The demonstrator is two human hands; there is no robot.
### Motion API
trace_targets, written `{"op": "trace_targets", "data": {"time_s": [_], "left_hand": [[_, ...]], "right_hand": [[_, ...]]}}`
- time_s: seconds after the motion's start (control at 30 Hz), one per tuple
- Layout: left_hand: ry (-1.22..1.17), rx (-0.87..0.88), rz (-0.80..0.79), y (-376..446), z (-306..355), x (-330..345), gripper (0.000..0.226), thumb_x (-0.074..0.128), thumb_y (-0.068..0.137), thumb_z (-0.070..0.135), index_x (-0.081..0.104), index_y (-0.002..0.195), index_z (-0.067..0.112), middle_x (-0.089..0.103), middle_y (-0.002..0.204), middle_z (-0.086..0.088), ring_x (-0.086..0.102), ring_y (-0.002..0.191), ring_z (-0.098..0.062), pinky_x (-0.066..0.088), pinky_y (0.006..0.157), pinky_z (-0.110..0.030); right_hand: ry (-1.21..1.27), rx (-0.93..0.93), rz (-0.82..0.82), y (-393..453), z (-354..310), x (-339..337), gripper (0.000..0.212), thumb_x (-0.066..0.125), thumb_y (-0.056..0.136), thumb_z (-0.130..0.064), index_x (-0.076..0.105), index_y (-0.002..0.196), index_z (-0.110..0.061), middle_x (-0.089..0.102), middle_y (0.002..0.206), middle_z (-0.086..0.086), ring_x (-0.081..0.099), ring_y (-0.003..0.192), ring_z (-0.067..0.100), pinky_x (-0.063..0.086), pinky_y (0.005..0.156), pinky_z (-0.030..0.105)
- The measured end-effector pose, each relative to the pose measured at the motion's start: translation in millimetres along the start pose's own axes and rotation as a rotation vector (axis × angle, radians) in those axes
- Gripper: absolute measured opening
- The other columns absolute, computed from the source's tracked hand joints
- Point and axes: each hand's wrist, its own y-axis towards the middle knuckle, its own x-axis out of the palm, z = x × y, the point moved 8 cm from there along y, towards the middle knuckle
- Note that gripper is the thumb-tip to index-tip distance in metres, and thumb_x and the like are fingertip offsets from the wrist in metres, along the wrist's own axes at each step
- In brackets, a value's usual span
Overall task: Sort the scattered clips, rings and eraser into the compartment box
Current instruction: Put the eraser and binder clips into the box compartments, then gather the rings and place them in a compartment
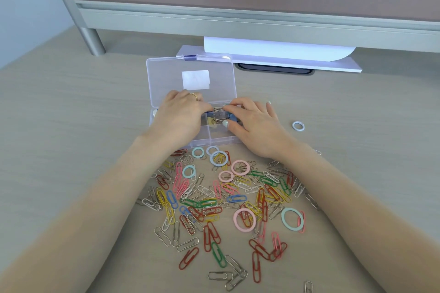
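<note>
A clear compartment box (214, 142) lies open on the desk, its lid (166, 74) folded back. Both hands work over its middle compartments. My left hand (178, 118) has its fingers curled, pinching the wire handles of a binder clip (217, 109). My right hand (253, 127) grips a blue binder clip (232, 118) between thumb and forefinger. A yellow clip (210, 122) lies in the compartment below them. Paper clips (207, 202) of many colours lie scattered in front of the box, with several rings among them, such as a pink ring (235, 213) and a teal ring (283, 215).
One white ring (298, 125) lies alone to the right of the box. Behind the box are white paper sheets (273, 51), a cable slot (273, 70) and a metal partition rail (238, 19) with a leg (92, 40) at the left.
</note>
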Motion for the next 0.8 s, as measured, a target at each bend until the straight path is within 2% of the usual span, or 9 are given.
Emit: {"op": "trace_targets", "data": {"time_s": [0.1, 0.2, 0.27, 0.33, 0.47, 0.63, 0.8], "left_hand": [[0.043, 0.078, 0.097, -14.4, 2.0, -10.5, 0.046, 0.05, 0.074, -0.008, 0.054, 0.115, 0.013, 0.059, 0.1, -0.011, 0.051, 0.094, -0.033, 0.025, 0.085, -0.035], [0.066, 0.089, 0.172, -32.0, 0.5, -27.2, 0.032, 0.049, 0.078, 0.003, 0.052, 0.108, 0.013, 0.061, 0.096, -0.012, 0.054, 0.087, -0.034, 0.026, 0.082, -0.035], [0.029, 0.084, 0.143, -42.4, -1.2, -32.2, 0.031, 0.036, 0.08, 0.016, 0.054, 0.105, 0.017, 0.061, 0.096, -0.007, 0.053, 0.089, -0.032, 0.027, 0.082, -0.034], [-0.047, 0.067, 0.103, -52.1, -2.1, -33.6, 0.031, 0.036, 0.079, 0.021, 0.057, 0.102, 0.02, 0.062, 0.096, -0.004, 0.053, 0.091, -0.029, 0.028, 0.085, -0.033], [-0.175, 0.005, 0.057, -70.0, -4.1, -33.4, 0.019, 0.048, 0.077, 0.02, 0.063, 0.088, 0.019, 0.063, 0.092, -0.002, 0.055, 0.093, -0.029, 0.036, 0.086, -0.038], [-0.286, -0.043, 0.061, -96.8, -7.7, -34.1, 0.016, 0.051, 0.076, 0.027, 0.065, 0.081, 0.023, 0.062, 0.084, 0.003, 0.053, 0.084, -0.022, 0.034, 0.08, -0.033], [-0.298, -0.035, 0.015, -106.4, 1.8, -26.4, 0.004, 0.062, 0.079, 0.028, 0.065, 0.08, 0.025, 0.055, 0.08, 0.011, 0.042, 0.08, -0.013, 0.02, 0.074, -0.025]], "right_hand": [[0.057, -0.018, 0.049, -8.8, -0.8, -7.7, 0.04, 0.044, 0.091, -0.036, 0.044, 0.13, -0.027, 0.04, 0.135, -0.008, 0.035, 0.124, 0.02, 0.009, 0.113, 0.051], [0.116, -0.102, 0.146, -19.7, -8.5, -21.8, 0.026, 0.057, 0.083, -0.025, 0.061, 0.109, -0.028, 0.053, 0.118, -0.007, 0.049, 0.11, 0.018, 0.022, 0.108, 0.054], [0.136, -0.13, 0.164, -25.7, -14.7, -25.7, 0.017, 0.06, 0.082, -0.021, 0.065, 0.097, -0.027, 0.056, 0.109, -0.008, 0.051, 0.107, 0.017, 0.018, 0.111, 0.053], [0.129, -0.134, 0.148, -29.1, -20.1, -25.5, 0.013, 0.058, 0.084, -0.02, 0.066, 0.092, -0.026, 0.055, 0.107, -0.008, 0.049, 0.109, 0.017, 0.01, 0.112, 0.046], [0.069, -0.105, 0.08, -30.6, -22.5, -22.1, 0.012, 0.055, 0.085, -0.023, 0.066, 0.088, -0.026, 0.055, 0.107, -0.007, 0.048, 0.113, 0.018, 0.008, 0.111, 0.045], [0.082, -0.117, 0.031, -36.1, -25.2, -19.7, 0.013, 0.055, 0.085, -0.023, 0.066, 0.087, -0.028, 0.057, 0.102, -0.006, 0.049, 0.11, 0.015, 0.009, 0.111, 0.047], [0.07, -0.158, 0.049, -35.9, -45.3, -12.0, 0.011, 0.056, 0.085, -0.029, 0.066, 0.089, -0.028, 0.054, 0.097, -0.007, 0.05, 0.105, 0.014, 0.007, 0.111, 0.048]]}}
